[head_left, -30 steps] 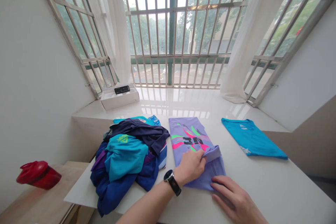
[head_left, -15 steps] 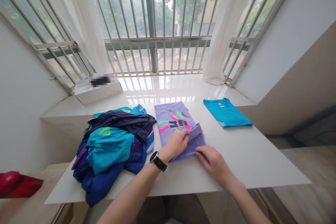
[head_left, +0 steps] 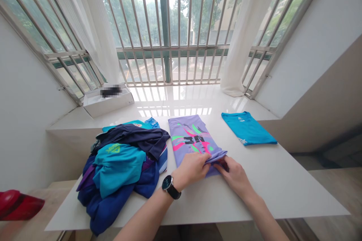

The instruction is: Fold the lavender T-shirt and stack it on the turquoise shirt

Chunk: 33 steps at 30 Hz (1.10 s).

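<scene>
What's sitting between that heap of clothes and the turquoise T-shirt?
In the head view, the lilac printed T-shirt lies between the heap of clothes and the turquoise T-shirt, with the left hand and right hand holding its folded end.

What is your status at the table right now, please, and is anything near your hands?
Left hand and right hand gripping folded edge of purple T-shirt. Shirt flat on white table. Clothes pile close on left; blue T-shirt farther right.
</scene>
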Available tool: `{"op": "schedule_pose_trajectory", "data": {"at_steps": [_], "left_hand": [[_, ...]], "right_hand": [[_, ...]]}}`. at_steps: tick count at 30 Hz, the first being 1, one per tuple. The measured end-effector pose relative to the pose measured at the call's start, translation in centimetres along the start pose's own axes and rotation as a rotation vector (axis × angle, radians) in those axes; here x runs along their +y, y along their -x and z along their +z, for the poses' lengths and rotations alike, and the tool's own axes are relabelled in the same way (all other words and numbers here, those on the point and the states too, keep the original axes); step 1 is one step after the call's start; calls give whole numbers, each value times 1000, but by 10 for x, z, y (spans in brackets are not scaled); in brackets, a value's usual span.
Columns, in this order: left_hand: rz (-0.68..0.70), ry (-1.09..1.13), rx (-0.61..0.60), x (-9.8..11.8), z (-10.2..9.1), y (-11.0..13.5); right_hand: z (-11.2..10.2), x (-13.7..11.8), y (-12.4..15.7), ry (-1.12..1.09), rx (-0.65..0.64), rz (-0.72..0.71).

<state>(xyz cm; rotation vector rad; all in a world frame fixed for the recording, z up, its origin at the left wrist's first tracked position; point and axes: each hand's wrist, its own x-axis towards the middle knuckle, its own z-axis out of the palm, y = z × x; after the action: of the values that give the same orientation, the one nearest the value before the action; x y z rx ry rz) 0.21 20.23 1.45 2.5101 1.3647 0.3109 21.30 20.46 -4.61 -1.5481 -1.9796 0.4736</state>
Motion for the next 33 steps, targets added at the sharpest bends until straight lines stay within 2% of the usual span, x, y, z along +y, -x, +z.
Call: {"op": "schedule_pose_trajectory", "data": {"at_steps": [2,5,8,10,12,16,20,22,24,26,28,30,33], "left_hand": [[57,-10,-5,1,0,3],[140,-30,-12,1,0,5],[194,-74,-10,0,-1,4],[208,-99,-5,1,-3,2],[217,-108,-41,2,-6,3],[179,-97,-138,1,-6,27],[42,-36,-94,-7,-4,79],[-10,21,-83,-12,-9,103],[-44,74,-62,-15,-19,116],[-75,105,12,-14,-28,116],[-95,101,110,-12,-30,103],[-79,44,168,-10,-22,86],[23,-92,149,-13,4,68]], "right_hand": [[-1,4,1,81,67,51],[-4,8,8,165,248,70],[-8,12,21,232,346,-133],[-12,15,28,275,314,-324],[-15,17,31,286,245,-439],[-20,19,32,237,111,-444],[-25,20,34,204,84,-459],[-30,19,36,207,62,-480],[-36,14,35,226,45,-495],[-39,6,29,239,87,-499],[-36,-5,18,240,156,-505],[-25,-16,4,252,151,-523],[-3,-21,-12,332,5,-582]]}}
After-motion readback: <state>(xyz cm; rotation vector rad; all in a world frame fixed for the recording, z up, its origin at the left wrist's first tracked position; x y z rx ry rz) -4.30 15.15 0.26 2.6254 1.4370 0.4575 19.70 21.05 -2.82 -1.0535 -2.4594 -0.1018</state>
